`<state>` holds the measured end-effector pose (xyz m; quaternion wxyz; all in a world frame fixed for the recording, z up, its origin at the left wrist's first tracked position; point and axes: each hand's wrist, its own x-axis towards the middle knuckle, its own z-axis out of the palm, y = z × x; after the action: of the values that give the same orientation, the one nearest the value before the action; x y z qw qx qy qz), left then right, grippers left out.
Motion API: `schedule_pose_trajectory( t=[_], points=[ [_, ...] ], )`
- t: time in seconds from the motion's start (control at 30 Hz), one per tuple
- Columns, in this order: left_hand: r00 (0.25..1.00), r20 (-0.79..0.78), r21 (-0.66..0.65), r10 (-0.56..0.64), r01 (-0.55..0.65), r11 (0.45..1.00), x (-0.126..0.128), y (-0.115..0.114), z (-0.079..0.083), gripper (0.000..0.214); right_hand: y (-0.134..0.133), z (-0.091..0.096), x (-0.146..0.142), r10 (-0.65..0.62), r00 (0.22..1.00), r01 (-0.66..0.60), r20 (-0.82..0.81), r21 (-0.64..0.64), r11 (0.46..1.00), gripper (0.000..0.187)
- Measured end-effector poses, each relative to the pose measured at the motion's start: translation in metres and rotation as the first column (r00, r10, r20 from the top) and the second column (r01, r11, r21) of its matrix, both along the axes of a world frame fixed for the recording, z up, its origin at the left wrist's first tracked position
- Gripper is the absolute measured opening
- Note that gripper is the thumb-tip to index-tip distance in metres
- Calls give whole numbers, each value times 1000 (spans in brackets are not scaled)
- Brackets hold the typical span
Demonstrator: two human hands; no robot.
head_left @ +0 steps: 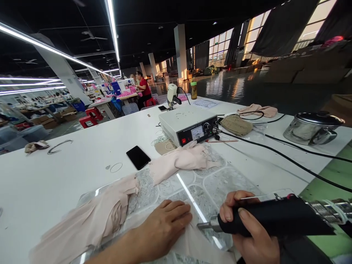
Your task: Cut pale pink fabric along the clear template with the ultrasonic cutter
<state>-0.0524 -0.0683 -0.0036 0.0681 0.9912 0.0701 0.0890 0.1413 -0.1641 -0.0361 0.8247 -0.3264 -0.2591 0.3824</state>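
My right hand (249, 227) is wrapped round a black handheld cutter (275, 218) whose metal tip (206, 225) touches the sheer fabric on a glass plate (220, 179). My left hand (162, 225) lies flat, fingers together, pressing pale pink fabric (176, 242) onto the plate just left of the tip. Further pink fabric pieces (90, 220) are heaped to the left, and another (181, 159) lies further back. A black cable (275, 154) runs from the tool towards a white control box (189, 126).
A black phone (138, 157) lies on the white table (68, 172). A steel pot (312, 127), beige cloth (237, 125), a bottle (194, 89) and wire rings (116, 167) are on the table. A person in red (143, 88) sits at far tables with red stools (90, 116).
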Motion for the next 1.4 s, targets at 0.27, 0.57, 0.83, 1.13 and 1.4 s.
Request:
schedule_pose_trajectory(
  t=[0.27,0.57,0.83,1.13,1.4],
  points=[
    [999,39,120,-21,16,993,6,-2,-3,27,-4,1,-2,1,1000,-1,-16,0,1000,7],
    [994,101,104,-41,30,994,3,1,-11,26,-9,3,-2,-32,999,32,6,-34,999,6],
    [984,174,53,-38,29,998,7,-2,-15,21,-10,2,-3,-36,999,37,27,-74,997,7],
    [981,193,15,7,-10,1000,7,-2,-17,21,-12,7,-2,-42,999,42,7,-95,995,11],
    [978,208,17,-19,16,1000,11,-2,-17,23,-12,5,-3,-43,999,44,13,-86,995,10]
  ],
)
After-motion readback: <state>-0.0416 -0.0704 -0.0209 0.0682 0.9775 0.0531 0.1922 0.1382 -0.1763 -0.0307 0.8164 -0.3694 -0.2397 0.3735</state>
